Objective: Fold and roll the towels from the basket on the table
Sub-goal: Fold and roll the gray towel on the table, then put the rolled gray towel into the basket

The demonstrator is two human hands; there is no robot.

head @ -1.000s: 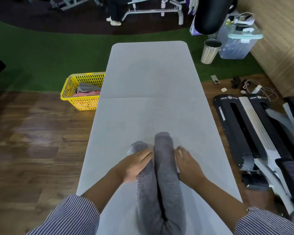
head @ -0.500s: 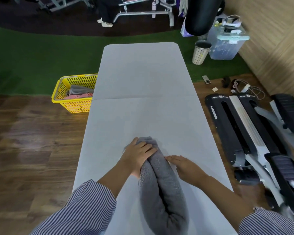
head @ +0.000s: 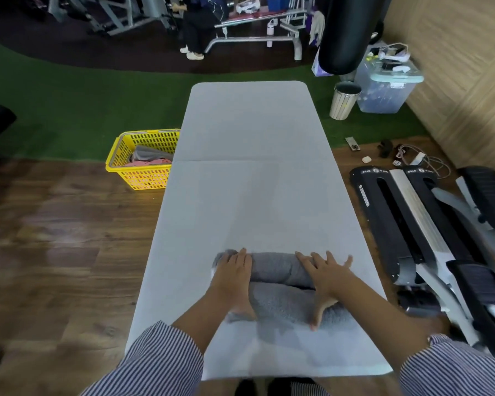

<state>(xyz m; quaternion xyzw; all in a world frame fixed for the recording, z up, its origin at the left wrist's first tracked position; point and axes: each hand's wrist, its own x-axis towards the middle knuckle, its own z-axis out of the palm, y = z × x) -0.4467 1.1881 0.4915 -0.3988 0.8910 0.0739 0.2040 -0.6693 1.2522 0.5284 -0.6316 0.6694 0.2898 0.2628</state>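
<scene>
A grey towel lies crosswise near the front of the grey table, folded into two thick rolled layers. My left hand rests flat on its left end, fingers straight and pointing away from me. My right hand lies flat on its right end with fingers spread, thumb pointing back toward me along the towel. On the wooden floor to the table's left stands a yellow basket, holding a grey towel and a pink towel.
A black and white exercise machine lies on the floor right of the table. A ribbed bin, a clear storage box and a hanging black punch bag stand at the back right. Cables lie on the floor there.
The towel has turned from lying lengthwise toward me to lying crosswise. Both hands went from its sides to pressing flat on its two ends.
</scene>
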